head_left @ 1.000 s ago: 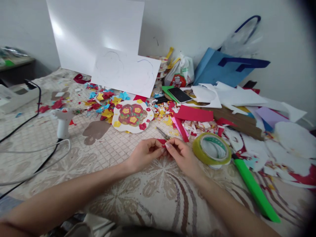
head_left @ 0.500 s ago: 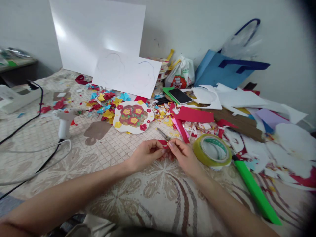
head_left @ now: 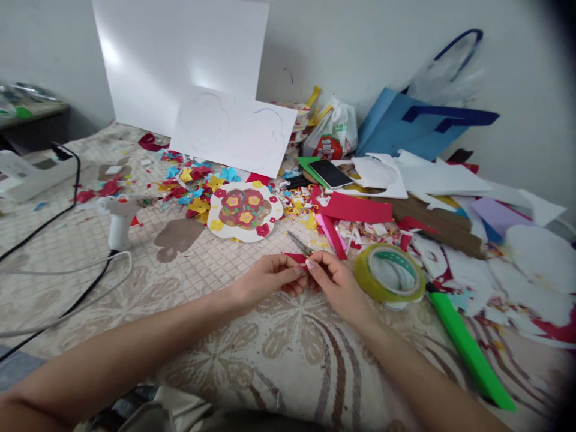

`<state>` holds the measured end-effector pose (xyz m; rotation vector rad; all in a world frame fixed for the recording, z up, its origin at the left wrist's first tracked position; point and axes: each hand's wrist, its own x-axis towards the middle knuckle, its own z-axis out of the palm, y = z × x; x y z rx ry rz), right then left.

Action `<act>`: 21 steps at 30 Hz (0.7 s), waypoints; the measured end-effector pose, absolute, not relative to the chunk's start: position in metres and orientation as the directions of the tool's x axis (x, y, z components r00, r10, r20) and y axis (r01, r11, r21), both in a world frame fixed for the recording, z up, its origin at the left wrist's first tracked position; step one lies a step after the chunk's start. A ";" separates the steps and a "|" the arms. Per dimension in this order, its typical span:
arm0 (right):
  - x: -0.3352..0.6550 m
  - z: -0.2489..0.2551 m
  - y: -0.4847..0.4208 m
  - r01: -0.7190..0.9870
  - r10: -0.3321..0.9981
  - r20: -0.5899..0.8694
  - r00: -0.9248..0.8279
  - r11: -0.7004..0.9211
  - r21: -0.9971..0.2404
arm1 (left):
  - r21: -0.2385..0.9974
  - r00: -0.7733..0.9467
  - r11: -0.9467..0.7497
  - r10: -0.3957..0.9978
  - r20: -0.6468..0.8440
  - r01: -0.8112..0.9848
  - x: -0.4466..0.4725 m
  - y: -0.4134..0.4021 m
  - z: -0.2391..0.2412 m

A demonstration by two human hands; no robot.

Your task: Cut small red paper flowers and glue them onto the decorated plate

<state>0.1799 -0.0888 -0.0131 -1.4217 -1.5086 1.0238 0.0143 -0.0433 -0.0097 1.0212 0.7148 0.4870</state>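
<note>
My left hand (head_left: 266, 281) and my right hand (head_left: 336, 285) meet over the patterned cloth, fingertips pinched together on a small red paper piece (head_left: 297, 258). Small scissors (head_left: 299, 243) lie just beyond the fingers. A roll of yellow-green tape (head_left: 389, 275) sits right of my right hand. A white round plate decorated with red and yellow paper flowers (head_left: 245, 211) lies farther back, left of centre.
A white glue gun (head_left: 118, 219) with cables stands at the left. Red card (head_left: 357, 209), a phone (head_left: 330, 173), white sheets and coloured scraps crowd the back and right. A green strip (head_left: 468, 348) lies at the right. White boards (head_left: 184, 66) lean on the wall.
Both hands stay pinched on the red paper piece with only slight finger shifts. The view has drifted a little.
</note>
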 end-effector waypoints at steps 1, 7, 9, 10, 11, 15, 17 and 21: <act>0.180 -0.013 -0.089 0.346 0.999 0.025 -0.040 0.037 -0.938 | 0.897 0.680 0.441 0.669 -0.299 -0.039 0.014 -0.043 -0.010; 0.179 -0.015 -0.089 0.343 0.999 0.009 -0.036 0.021 -0.939 | 0.949 0.690 0.315 0.688 -0.226 -0.003 0.014 -0.043 -0.009; 0.178 -0.015 -0.090 0.356 1.000 0.018 -0.025 0.026 -0.934 | 0.963 0.686 0.270 0.699 -0.201 0.007 0.015 -0.043 -0.008; 0.178 -0.015 -0.090 0.360 1.000 0.024 -0.021 0.030 -0.932 | 0.968 0.686 0.252 0.702 -0.191 0.011 0.015 -0.044 -0.007; 0.177 -0.015 -0.090 0.364 0.999 0.030 -0.016 0.034 -0.931 | 0.971 0.686 0.239 0.704 -0.184 0.015 0.015 -0.044 -0.007; 0.176 -0.014 -0.091 0.372 0.998 0.061 -0.005 0.059 -0.927 | 0.979 0.678 0.197 0.714 -0.175 0.046 0.015 -0.044 -0.007; 0.175 -0.014 -0.091 0.376 0.997 0.077 0.001 0.071 -0.924 | 0.981 0.660 0.188 0.730 -0.178 0.057 0.015 -0.044 -0.008; 0.173 -0.015 -0.091 0.394 0.996 0.092 0.007 0.082 -0.916 | 0.979 0.664 0.201 0.727 -0.176 0.039 0.015 -0.045 -0.011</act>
